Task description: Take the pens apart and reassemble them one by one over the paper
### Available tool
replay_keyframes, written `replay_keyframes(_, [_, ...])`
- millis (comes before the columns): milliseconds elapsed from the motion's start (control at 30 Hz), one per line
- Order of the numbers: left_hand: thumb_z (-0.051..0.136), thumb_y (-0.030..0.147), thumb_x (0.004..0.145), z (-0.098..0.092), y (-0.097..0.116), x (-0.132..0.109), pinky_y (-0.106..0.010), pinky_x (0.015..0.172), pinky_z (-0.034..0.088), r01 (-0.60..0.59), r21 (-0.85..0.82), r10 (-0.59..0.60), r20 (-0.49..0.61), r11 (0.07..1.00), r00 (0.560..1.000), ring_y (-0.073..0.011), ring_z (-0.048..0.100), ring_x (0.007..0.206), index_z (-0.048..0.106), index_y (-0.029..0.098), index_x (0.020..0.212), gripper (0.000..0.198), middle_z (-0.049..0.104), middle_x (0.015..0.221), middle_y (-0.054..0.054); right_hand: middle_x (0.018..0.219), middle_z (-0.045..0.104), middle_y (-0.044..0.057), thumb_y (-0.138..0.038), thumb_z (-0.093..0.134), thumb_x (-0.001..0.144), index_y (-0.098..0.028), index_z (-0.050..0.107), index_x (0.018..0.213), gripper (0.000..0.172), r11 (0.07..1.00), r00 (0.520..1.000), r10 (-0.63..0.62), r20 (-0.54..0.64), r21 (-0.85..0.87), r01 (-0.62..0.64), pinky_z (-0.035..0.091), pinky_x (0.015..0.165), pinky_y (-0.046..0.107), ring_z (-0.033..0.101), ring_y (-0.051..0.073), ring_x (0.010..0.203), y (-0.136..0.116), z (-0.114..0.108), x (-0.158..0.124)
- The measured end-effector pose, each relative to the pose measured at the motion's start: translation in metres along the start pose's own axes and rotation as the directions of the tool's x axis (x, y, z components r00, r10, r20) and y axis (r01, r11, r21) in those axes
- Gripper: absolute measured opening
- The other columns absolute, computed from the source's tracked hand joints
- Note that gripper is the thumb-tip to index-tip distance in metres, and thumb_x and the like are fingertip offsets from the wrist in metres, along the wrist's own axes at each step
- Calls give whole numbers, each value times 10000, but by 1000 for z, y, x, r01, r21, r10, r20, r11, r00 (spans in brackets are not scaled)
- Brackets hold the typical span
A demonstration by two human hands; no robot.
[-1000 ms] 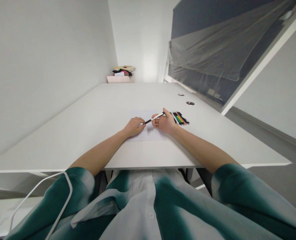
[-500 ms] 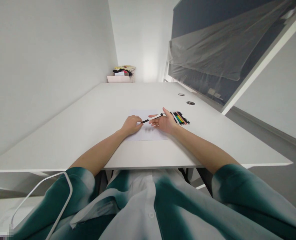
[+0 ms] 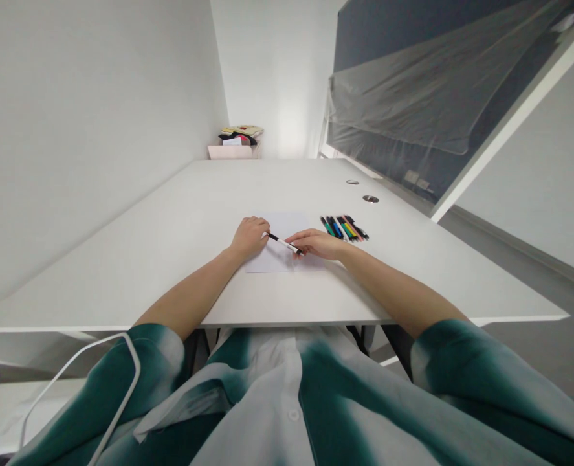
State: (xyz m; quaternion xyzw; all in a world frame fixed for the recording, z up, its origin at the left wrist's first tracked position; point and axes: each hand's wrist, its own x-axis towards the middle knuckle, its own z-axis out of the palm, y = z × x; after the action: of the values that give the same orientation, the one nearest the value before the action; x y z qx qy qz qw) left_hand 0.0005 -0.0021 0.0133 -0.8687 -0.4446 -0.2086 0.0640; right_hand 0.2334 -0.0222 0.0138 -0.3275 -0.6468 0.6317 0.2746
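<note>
My left hand (image 3: 249, 237) rests on the far left corner of a white sheet of paper (image 3: 267, 261), its fingertips at the black end of a slim black-and-white pen (image 3: 284, 244). The pen slants down to the right over the paper. My right hand (image 3: 318, 244) lies low across the sheet, its fingers closed on the pen's white end. Just beyond that hand, a tight row of several coloured markers (image 3: 343, 227) lies on the white table (image 3: 160, 259), to the right of the paper.
The long table has two round grommets (image 3: 352, 182) near its right side. A pale pink box (image 3: 231, 153) with cloth and papers stands at the far end. A plastic-covered dark panel (image 3: 398, 97) leans at the right, a wall runs along the left, and a white cable (image 3: 80, 362) lies by my left sleeve.
My right hand has moved left and dropped lower over the paper, bringing the pen's white end down. The pen now slopes down to the right, and the markers show more fully.
</note>
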Motion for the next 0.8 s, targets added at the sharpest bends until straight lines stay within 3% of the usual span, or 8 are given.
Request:
replay_keyframes(267, [536, 168, 813, -2, -1, -1, -479, 946, 413, 19, 50, -18, -23, 999, 1000, -290, 584, 1037, 700, 211, 881, 183, 705, 1045, -104, 538, 590, -27, -353, 740, 687, -153, 698, 752, 214, 984, 999, 6, -50, -178, -14, 308, 474, 229, 429, 82, 469, 1, 3, 1])
replay_keyframes(400, [526, 162, 820, -2, 0, 0, -492, 944, 403, 30, 47, -28, -43, 998, 999, -302, 582, 1029, 698, 204, 877, 186, 705, 1025, -120, 506, 535, -38, -410, 686, 738, -180, 615, 638, 261, 952, 996, -56, -73, -305, 32, 289, 495, 242, 407, 88, 472, -3, 4, 0])
replay_keyframes(600, [521, 170, 834, -2, 3, 0, -468, 941, 403, -17, 66, 19, -32, 998, 999, -291, 587, 1021, 684, 200, 879, 171, 705, 1008, -115, 511, 509, -33, -413, 592, 793, -204, 524, 558, 322, 825, 990, -127, -60, -561, 72, 311, 552, 262, 434, 119, 526, -6, 10, 2])
replay_keyframes(800, [514, 180, 852, -4, 5, 0, -457, 949, 399, -19, 47, 21, -45, 999, 999, -286, 591, 1014, 672, 198, 890, 164, 706, 1003, -111, 629, 567, -5, -327, 522, 860, -207, 543, 655, 239, 677, 985, -169, -28, -730, 95, 333, 646, 268, 486, 150, 640, -8, 23, 0])
